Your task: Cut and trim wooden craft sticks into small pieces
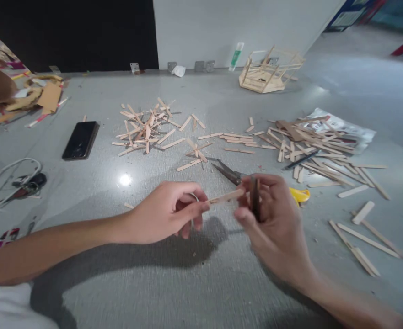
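At the far left of the grey table (146, 292), I see torn pieces of cardboard (49, 98) lying in a heap. In front of them there is a pale cable (11, 167), and to the right of it a dark phone (81, 140) lies flat, set at a slant. Next comes a loose pile of short sticks (148, 129), which cross one another in many directions.

The left hand (163, 212) is above the near part of the table. Its thumb and fingers are pressed together on one end of a thin wooden stick (227, 196). This stick lies in the air between the two hands, and it points to the right with its other end a little higher. Under and behind it, the scissors (227, 172) rest on the table, their blades toward the left.

Farther back stands a tube (236, 57) with a green part, near the wall. The right hand (273, 224) has its fingers curled about a narrow dark tool (255, 198); the picture is blurred here. I cannot tell if these fingers also touch the stick. Behind, there is a small wooden frame (270, 75), and a yellow handle (300, 195) shows beside the right hand.

On the right, a big heap of longer sticks (335, 169) lies partly over a plastic bag (362, 132), with a dark pen (302, 160) upon it. Nearer, a few loose sticks (354, 249) are spread.
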`<state>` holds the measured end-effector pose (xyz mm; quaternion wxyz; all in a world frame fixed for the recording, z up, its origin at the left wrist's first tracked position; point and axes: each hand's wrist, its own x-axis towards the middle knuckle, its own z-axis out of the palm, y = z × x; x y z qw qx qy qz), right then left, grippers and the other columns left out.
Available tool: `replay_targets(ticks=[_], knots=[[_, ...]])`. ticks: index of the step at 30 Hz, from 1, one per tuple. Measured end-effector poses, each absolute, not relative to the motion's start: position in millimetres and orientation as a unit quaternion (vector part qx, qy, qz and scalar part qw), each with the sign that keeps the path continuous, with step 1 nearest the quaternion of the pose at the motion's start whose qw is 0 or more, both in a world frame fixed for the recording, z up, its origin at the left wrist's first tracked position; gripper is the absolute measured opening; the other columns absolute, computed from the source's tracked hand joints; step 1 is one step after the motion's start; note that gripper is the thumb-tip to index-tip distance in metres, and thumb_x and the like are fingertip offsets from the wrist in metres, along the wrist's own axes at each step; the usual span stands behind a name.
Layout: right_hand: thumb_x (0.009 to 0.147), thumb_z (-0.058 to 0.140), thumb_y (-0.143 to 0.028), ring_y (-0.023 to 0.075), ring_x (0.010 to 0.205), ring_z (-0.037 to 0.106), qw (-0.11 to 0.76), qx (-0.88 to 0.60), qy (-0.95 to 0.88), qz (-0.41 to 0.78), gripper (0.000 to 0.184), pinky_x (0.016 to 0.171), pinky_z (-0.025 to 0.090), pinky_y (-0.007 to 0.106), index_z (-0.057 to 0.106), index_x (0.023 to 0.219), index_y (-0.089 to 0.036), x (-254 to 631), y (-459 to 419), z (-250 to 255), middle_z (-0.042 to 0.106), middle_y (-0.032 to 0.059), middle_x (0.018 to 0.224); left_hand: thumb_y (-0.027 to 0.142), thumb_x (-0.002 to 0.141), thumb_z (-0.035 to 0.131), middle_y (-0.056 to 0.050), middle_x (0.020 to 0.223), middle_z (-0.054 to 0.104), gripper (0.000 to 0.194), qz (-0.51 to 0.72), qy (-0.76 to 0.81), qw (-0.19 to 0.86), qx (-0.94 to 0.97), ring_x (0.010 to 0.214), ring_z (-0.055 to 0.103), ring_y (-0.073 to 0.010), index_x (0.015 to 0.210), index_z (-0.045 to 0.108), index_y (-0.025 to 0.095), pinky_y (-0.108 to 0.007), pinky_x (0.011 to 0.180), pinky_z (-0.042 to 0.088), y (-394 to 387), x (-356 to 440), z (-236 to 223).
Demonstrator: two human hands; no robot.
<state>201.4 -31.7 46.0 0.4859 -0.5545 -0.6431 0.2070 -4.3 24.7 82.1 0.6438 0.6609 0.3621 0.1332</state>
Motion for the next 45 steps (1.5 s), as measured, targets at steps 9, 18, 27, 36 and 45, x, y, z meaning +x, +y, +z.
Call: replay_targets(ticks=[9, 18, 27, 36, 45], knots=[[0.096, 0.038, -0.001, 0.0149, 0.064, 0.059, 0.130, -0.426, -0.888, -0.113, 0.033, 0.055, 0.040, 0.028, 0.059, 0.120, -0.007, 213, -18, 15, 0.064, 0.0034, 0.076, 0.024, 0.098, 0.046, -0.001, 0.061, 0.062, 0.031, -0.037, 0.365, 0.515, 0.775, 0.044, 0.057, -0.0091, 0.069, 0.054, 0.015, -0.018, 0.043, 0.040, 64, -12, 51], [0.092, 0.043, 0.001, 0.0145, 0.061, 0.054, 0.091, -0.373, -0.896, -0.223, 0.035, 0.056, 0.039, 0.031, 0.062, 0.121, -0.003, 200, -20, 13, 0.059, 0.0015, 0.069, 0.031, 0.099, 0.047, -0.001, 0.060, 0.063, 0.034, -0.025, 0.335, 0.535, 0.775, 0.047, 0.062, -0.0108, 0.069, 0.053, 0.016, -0.018, 0.046, 0.044, 69, -16, 41], [0.091, 0.047, -0.002, 0.0149, 0.058, 0.057, 0.061, -0.383, -0.888, -0.247, 0.029, 0.051, 0.038, 0.031, 0.066, 0.114, -0.003, 194, -23, 16, 0.058, 0.0008, 0.068, 0.025, 0.098, 0.048, 0.001, 0.053, 0.062, 0.034, -0.008, 0.318, 0.531, 0.785, 0.045, 0.060, -0.0084, 0.066, 0.052, 0.015, -0.018, 0.053, 0.044, 71, -16, 37], [0.089, 0.050, 0.000, 0.0150, 0.057, 0.058, 0.027, -0.399, -0.877, -0.265, 0.029, 0.050, 0.039, 0.031, 0.068, 0.111, -0.004, 191, -27, 15, 0.059, 0.0013, 0.069, 0.027, 0.098, 0.048, 0.000, 0.052, 0.060, 0.033, -0.024, 0.330, 0.559, 0.760, 0.042, 0.057, -0.0108, 0.067, 0.052, 0.017, -0.018, 0.042, 0.041, 71, -16, 43], [0.093, 0.047, -0.002, 0.0136, 0.056, 0.056, 0.078, -0.388, -0.874, -0.283, 0.028, 0.052, 0.038, 0.031, 0.067, 0.113, -0.003, 199, -29, 15, 0.057, -0.0004, 0.066, 0.025, 0.098, 0.047, 0.000, 0.052, 0.059, 0.032, -0.017, 0.335, 0.554, 0.762, 0.039, 0.056, -0.0103, 0.067, 0.051, 0.017, -0.017, 0.036, 0.040, 69, -16, 42]])
